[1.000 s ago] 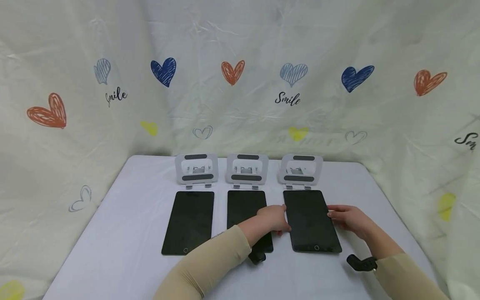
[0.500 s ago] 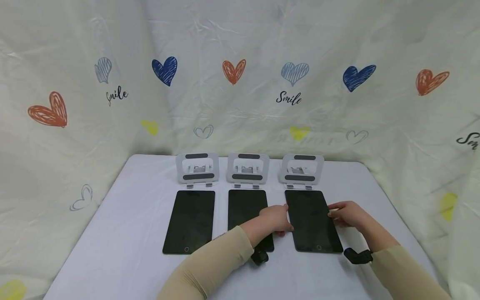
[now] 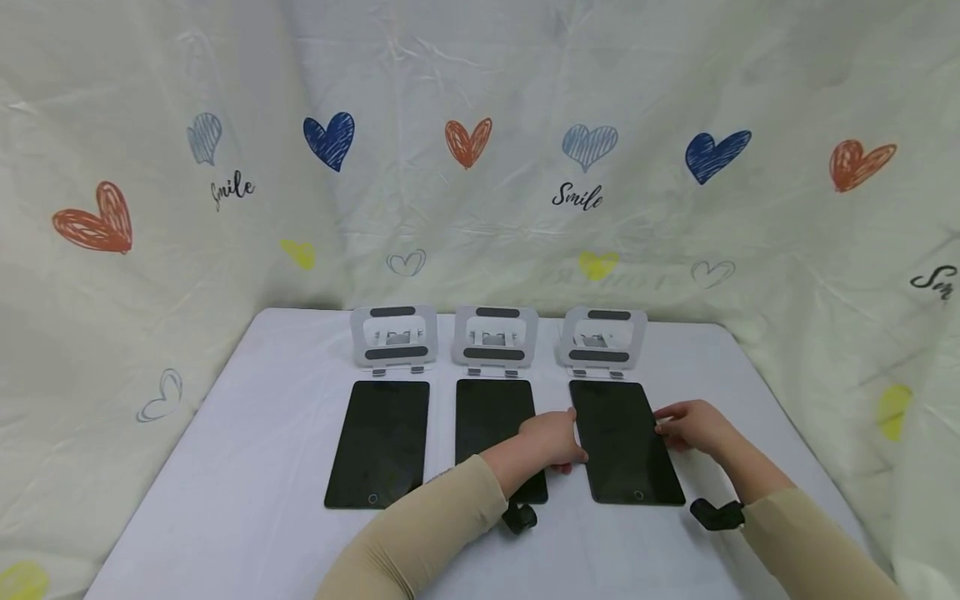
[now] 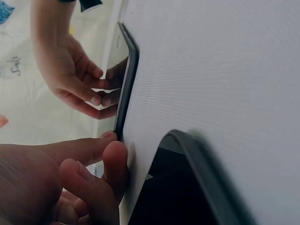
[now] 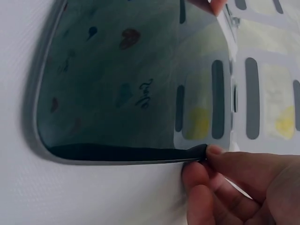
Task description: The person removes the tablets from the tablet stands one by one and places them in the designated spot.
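Observation:
Three black tablets lie face up in a row on the table. At the right-hand tablet (image 3: 630, 442), my left hand (image 3: 551, 439) holds the left long edge between thumb and fingers, its forearm crossing over the middle tablet (image 3: 487, 408). On the opposite edge, my right hand (image 3: 693, 427) pinches the same tablet; the right wrist view shows the thumb (image 5: 225, 152) at the rim and curled fingers below it. The left-hand tablet (image 3: 382, 442) is untouched. Behind each tablet stands a white tablet stand, the right one (image 3: 639, 333) nearest the held tablet.
The left stand (image 3: 357, 337) and middle stand (image 3: 457, 337) line the table's back edge, their dark pads facing forward. A pale curtain (image 3: 480, 225) printed with hearts hangs behind and at both sides. White cloth covers the table (image 3: 247, 467).
My right wrist has risen slightly, with its hand still at the tablet's right edge. The held tablet and my left hand have shifted very slightly right. The stands stay put.

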Tool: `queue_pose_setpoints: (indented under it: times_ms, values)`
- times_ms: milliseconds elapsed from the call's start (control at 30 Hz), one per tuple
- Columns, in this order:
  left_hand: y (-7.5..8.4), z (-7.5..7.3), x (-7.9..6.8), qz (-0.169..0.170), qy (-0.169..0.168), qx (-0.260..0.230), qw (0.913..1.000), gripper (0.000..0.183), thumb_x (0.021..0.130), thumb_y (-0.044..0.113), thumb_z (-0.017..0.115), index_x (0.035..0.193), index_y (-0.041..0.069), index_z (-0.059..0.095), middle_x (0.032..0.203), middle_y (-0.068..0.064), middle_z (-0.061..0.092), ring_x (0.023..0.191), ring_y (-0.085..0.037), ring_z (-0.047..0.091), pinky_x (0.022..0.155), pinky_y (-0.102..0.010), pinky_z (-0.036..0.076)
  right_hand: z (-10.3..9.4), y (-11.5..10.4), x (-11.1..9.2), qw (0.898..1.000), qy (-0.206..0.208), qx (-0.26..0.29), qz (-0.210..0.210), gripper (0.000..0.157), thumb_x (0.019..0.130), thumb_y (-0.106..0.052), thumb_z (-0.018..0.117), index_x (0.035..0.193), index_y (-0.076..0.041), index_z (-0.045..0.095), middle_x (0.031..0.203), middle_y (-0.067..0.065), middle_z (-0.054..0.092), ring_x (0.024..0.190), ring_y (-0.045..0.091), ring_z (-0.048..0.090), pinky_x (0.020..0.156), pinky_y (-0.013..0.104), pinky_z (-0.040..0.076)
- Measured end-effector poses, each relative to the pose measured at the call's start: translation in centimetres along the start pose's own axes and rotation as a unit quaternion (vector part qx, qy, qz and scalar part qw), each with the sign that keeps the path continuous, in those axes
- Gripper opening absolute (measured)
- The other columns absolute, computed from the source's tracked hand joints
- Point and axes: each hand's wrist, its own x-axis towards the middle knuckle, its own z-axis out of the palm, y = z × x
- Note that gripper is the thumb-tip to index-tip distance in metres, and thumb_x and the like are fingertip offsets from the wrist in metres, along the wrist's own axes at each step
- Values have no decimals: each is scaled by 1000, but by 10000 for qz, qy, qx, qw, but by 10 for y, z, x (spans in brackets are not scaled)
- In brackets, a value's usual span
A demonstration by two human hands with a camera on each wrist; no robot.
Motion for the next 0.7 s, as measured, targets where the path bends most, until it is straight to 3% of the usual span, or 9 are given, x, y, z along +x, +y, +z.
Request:
queue_pose_setpoints:
  times_ms: [367, 500, 533, 700]
  values:
    - [-6, 4, 3, 34, 180, -293, 9994, 77, 87, 39, 76, 153, 28, 38, 56, 4, 63, 48, -13, 58, 60, -29, 42, 1, 0, -2, 9998, 93, -170, -106, 38, 92, -7, 65, 123, 14, 59, 82, 7, 68, 66, 17, 62, 60, 35, 51]
    - [-10, 2, 5, 82, 247, -572, 9980, 73, 89, 43, 72, 153, 28, 39, 59, 4, 63, 50, -13, 58, 61, -30, 42, 0, 0, -5, 9993, 197, -264, -154, 40, 92, -8, 65, 125, 14, 57, 87, 13, 68, 69, 19, 65, 61, 35, 52]
    - [-11, 1, 5, 113, 296, -618, 9976, 71, 90, 45, 70, 152, 28, 41, 61, 5, 64, 52, -12, 59, 61, -30, 43, 0, 0, -5, 9991, 228, -303, -166, 41, 93, -9, 65, 125, 14, 56, 89, 14, 69, 70, 19, 65, 62, 35, 52]
    - [-24, -13, -3, 402, 653, -672, 9948, 60, 91, 52, 65, 145, 28, 52, 105, 8, 71, 86, -7, 63, 76, -30, 50, 0, -5, -13, 9977, 393, -489, -247, 40, 94, -9, 63, 126, 14, 54, 93, 17, 69, 74, 20, 65, 63, 35, 52]
